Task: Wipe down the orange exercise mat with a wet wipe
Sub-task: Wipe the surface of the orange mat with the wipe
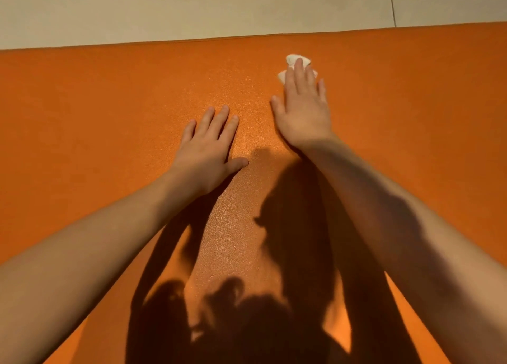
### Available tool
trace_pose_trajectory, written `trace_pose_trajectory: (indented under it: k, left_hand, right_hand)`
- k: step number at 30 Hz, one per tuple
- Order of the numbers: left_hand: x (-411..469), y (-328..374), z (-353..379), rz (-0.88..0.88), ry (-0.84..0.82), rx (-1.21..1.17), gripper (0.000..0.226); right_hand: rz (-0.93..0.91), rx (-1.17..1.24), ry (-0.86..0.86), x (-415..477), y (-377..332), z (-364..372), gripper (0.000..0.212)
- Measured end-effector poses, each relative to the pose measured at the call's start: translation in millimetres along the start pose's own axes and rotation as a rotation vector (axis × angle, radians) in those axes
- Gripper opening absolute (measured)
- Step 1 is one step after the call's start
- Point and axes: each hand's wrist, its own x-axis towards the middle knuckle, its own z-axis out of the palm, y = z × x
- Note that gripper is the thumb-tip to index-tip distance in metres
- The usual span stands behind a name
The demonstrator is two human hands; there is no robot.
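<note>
The orange exercise mat (109, 103) fills most of the view, its far edge running across the top. My right hand (304, 106) lies flat with straight fingers, pressing a crumpled white wet wipe (292, 59) onto the mat near the far edge; the wipe shows past my fingertips. My left hand (210, 149) rests flat on the mat with fingers spread, to the left of the right hand and a little nearer to me. It holds nothing.
Beyond the mat's far edge lies a pale tiled floor (192, 7) with a dark grout line (392, 4) at the upper right. Dark shadows of my head and arms fall on the near part of the mat.
</note>
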Motion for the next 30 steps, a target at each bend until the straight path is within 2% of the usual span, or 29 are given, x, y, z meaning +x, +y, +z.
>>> trace_pose_trajectory:
  k: [4,5,7,9,10,11,14,15,16,20,22,26,27,30]
  left_hand:
    - [-0.8,0.5,-1.2,-0.002,-0.005,0.004,0.087]
    - [-0.7,0.8,-1.9,-0.003,-0.009,0.006,0.087]
    - [-0.8,1.6,-3.4,-0.006,-0.018,0.008,0.087]
    - [-0.2,2.5,-4.7,-0.015,-0.027,0.012,0.087]
    - [0.2,3.1,-5.1,-0.02,-0.035,0.012,0.087]
    - [0.7,3.6,-5.2,-0.023,-0.04,0.013,0.087]
    - [0.5,5.7,-5.7,-0.034,-0.048,0.004,0.086]
    - [0.3,6.3,-6.0,-0.037,-0.051,-0.005,0.086]
    - [0.2,6.9,-6.2,-0.04,-0.056,-0.009,0.086]
    - [-0.3,8.4,-6.0,-0.042,-0.058,-0.013,0.084]
    - [-0.4,7.8,-4.8,-0.042,-0.049,-0.022,0.083]
    - [-1.1,6.9,-1.0,-0.031,-0.038,-0.017,0.081]
    - [-1.1,6.3,-0.3,-0.027,-0.041,-0.009,0.08]
    - [-3.2,5.6,2.4,-0.017,-0.023,0.007,0.077]
  right_hand:
    - [-0.284,-0.095,-0.05,1.7,4.8,-1.5,0.063]
    - [-0.275,-0.125,-0.036,8.7,12.6,-5.1,0.062]
    - [-0.134,-0.129,-0.021,23.8,20.7,-13.0,0.062]
    - [0.022,-0.084,-0.033,34.5,11.6,-17.8,0.063]
    - [0.042,-0.073,-0.046,36.2,0.8,-18.3,0.065]
    - [0.008,-0.076,-0.066,36.5,-9.9,-18.4,0.067]
    - [-0.243,-0.152,-0.126,36.2,-17.6,-16.9,0.069]
    - [-0.261,-0.179,-0.128,39.8,-10.4,-19.2,0.068]
    - [-0.223,-0.192,-0.119,44.9,-1.6,-22.0,0.066]
    - [0.125,-0.144,-0.083,57.5,20.6,-32.0,0.066]
    - [0.105,-0.113,-0.089,49.3,11.5,-29.2,0.07]
    - [-0.221,-0.15,-0.09,21.1,25.5,-22.0,0.069]
    - [-0.197,-0.162,-0.066,21.7,34.8,-22.3,0.067]
    - [0.096,-0.079,-0.018,23.4,38.0,-21.7,0.064]
